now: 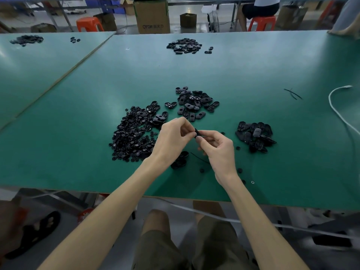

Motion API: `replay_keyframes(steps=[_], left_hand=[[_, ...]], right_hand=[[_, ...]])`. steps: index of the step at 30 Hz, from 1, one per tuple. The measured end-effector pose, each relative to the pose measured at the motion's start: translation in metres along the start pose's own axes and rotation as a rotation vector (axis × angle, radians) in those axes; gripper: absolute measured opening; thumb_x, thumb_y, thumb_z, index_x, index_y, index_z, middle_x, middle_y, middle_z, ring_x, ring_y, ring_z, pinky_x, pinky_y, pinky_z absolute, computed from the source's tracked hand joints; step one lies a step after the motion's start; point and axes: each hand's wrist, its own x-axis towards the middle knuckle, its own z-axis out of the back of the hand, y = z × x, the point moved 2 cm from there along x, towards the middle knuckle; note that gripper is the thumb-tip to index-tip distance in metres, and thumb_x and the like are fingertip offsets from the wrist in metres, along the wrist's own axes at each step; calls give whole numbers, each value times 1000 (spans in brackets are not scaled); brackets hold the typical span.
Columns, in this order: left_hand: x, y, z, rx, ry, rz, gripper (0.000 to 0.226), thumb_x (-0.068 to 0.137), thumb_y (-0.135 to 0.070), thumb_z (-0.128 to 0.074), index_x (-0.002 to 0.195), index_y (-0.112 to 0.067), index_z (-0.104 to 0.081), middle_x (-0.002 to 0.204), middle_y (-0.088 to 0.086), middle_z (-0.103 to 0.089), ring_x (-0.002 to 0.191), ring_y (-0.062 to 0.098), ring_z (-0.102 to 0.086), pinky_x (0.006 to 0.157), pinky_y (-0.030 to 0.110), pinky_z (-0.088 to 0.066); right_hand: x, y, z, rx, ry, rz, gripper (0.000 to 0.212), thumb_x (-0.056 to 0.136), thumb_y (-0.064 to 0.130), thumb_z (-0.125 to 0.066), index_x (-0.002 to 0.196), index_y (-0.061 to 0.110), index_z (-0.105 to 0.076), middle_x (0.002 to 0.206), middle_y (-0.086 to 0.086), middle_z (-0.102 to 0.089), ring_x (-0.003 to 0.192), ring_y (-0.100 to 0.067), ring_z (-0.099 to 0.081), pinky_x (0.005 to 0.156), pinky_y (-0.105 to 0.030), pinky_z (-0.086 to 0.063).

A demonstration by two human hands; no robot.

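Green bench (253, 65), black part (197, 133) between left grip (171, 139) and right grip (220, 151)

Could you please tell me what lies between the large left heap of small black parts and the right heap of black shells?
In the head view, the left hand and right hand meet there, pinching one small black part together.

Two hands (171, 141) (220, 151), five main black-part piles (136, 131) (196, 103) (255, 137) (184, 45) (27, 39), two orange stools (89, 24) (262, 23)
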Motion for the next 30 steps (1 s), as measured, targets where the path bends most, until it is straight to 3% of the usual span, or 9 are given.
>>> replay_keyframes(steps=[17, 30], left_hand=[[4, 4, 7, -104, 71, 64, 12, 86, -17, -83, 88, -19, -71, 77, -7, -73, 68, -1, -66, 65, 9, -47], [0, 2, 11, -81, 31, 67, 8, 91, -11, -76, 94, -18, -77, 69, -7, -74, 69, 2, -69, 74, 13, -51]], right_hand=[[0, 0, 0, 40, 19, 4, 15, 97, 7, -72, 108, 13, -80, 88, -4, -80, 67, -8, -66, 60, -21, -51], [1, -2, 0, 28, -7, -3, 12, 95, 11, -75, 105, 15, -79, 87, 3, -79, 67, -8, -68, 58, -20, -51]])
